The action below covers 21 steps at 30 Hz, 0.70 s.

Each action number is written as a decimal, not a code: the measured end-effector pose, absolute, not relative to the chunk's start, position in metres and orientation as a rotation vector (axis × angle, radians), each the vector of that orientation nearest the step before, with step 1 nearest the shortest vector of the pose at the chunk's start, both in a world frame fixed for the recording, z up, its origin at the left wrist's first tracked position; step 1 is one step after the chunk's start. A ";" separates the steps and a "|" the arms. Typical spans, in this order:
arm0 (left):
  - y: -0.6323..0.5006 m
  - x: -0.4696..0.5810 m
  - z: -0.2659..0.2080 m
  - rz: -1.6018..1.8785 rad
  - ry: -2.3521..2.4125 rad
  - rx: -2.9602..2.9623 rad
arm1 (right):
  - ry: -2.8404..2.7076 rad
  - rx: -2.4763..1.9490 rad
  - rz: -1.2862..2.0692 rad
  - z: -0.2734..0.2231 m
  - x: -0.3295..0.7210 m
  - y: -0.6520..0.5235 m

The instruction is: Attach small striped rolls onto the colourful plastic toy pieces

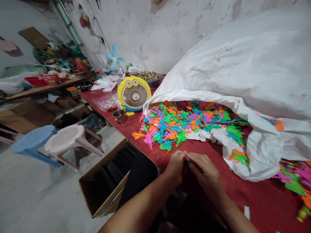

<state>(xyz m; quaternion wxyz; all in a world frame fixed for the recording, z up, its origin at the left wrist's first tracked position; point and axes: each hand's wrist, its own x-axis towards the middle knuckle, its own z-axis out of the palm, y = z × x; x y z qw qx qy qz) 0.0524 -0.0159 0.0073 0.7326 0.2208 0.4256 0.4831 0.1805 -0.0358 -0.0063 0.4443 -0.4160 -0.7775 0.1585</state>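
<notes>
My left hand point(176, 165) and my right hand point(206, 167) meet at the near edge of the red table. Both are closed at the fingertips around a small shiny red and dark-blue piece point(187, 159), too small for me to name. The fingers cover most of it. Just beyond my hands lies a heap of plastic toy pieces point(167, 124) in orange, green, pink and blue. It spills from the mouth of a big white sack point(233, 68).
A yellow fan point(135, 94) and a metal cup point(120, 116) stand left of the heap. Below the table edge is a cardboard box point(107, 181) holding black items. Two plastic stools point(65, 137) are on the floor. At another table sits a person point(81, 68). More toy pieces point(295, 181) lie right.
</notes>
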 end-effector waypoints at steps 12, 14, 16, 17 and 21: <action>-0.031 0.052 0.012 1.349 1.168 0.895 | -1.838 -1.337 0.570 0.007 0.167 -0.022; -0.029 0.051 0.010 1.301 1.061 0.736 | -1.907 -1.322 0.509 0.006 0.159 -0.022; -0.025 0.049 0.007 1.295 1.032 0.617 | -1.983 -1.342 0.456 0.008 0.152 -0.020; -0.022 0.047 0.005 1.311 1.039 0.575 | -2.025 -1.348 0.457 0.009 0.150 -0.019; -0.011 0.035 0.000 1.356 1.025 0.429 | -2.075 -1.274 0.729 0.021 0.153 -0.005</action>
